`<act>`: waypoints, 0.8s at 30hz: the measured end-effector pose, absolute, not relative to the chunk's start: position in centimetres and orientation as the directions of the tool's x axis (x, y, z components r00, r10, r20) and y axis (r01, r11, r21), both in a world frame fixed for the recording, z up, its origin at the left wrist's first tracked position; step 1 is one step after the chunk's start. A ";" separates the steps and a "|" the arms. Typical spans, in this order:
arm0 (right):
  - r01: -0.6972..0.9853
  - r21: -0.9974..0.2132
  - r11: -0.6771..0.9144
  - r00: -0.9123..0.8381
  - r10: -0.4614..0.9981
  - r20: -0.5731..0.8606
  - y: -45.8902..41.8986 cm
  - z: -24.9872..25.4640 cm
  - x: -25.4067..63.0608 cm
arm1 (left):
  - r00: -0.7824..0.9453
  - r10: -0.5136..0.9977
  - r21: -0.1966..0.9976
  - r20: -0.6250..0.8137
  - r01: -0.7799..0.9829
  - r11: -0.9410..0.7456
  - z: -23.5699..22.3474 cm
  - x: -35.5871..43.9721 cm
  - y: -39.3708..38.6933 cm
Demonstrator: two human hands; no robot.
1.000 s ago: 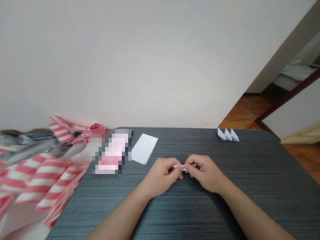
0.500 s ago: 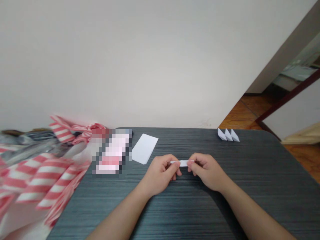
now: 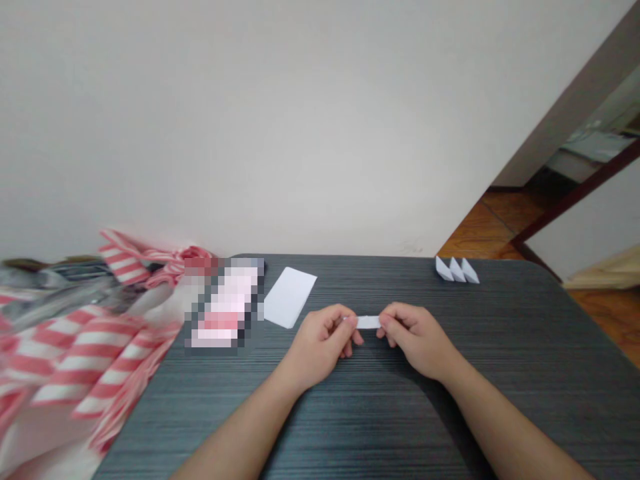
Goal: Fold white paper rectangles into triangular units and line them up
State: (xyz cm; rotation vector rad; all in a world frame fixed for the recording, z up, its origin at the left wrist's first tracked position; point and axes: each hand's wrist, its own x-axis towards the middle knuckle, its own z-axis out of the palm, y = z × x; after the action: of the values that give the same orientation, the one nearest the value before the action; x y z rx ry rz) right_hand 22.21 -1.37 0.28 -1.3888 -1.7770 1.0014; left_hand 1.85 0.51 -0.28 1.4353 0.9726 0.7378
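Observation:
A narrow strip of folded white paper [image 3: 368,323] is stretched between my two hands, a little above the dark table. My left hand [image 3: 325,343] pinches its left end between thumb and fingers. The right end sits in the pinch of my right hand [image 3: 413,337]. Both ends are covered by the fingertips, so only the middle shows. Beyond my left hand lies a stack of white paper sheets [image 3: 291,297]. At the far right of the table stand three small folded paper boats [image 3: 457,271] in a row, touching or nearly so.
A pixelated flat object, phone-like in shape [image 3: 227,303], lies left of the sheets. Red-and-white striped cloth [image 3: 90,353] is heaped beside the left edge of the dark table [image 3: 350,427]. A pale wall [image 3: 310,133] rises behind; wooden floor [image 3: 480,223] shows at right.
Both hands have risen slightly with the folded paper. The right hand's fingertips have shifted a little along the strip. Sheets and paper boats have stayed where they were.

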 end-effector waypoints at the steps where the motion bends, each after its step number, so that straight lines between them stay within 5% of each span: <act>1: 0.469 -0.872 0.142 -0.218 0.975 0.042 -1.4 0.3 22.2 | 0.446 0.890 0.989 -0.095 0.144 0.034 -0.3 1.8 0.5; 24: 0.428 -0.891 0.150 -0.292 0.956 0.020 -1.6 0.4 21.4 | 0.516 0.852 0.948 -0.084 0.305 -0.091 0.5 1.7 0.3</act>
State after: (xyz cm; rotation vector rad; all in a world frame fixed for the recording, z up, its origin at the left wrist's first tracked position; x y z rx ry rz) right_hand 21.44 -1.58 0.38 -1.3224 -1.8108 1.0928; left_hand 1.73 0.35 0.50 1.6522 0.9990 0.6187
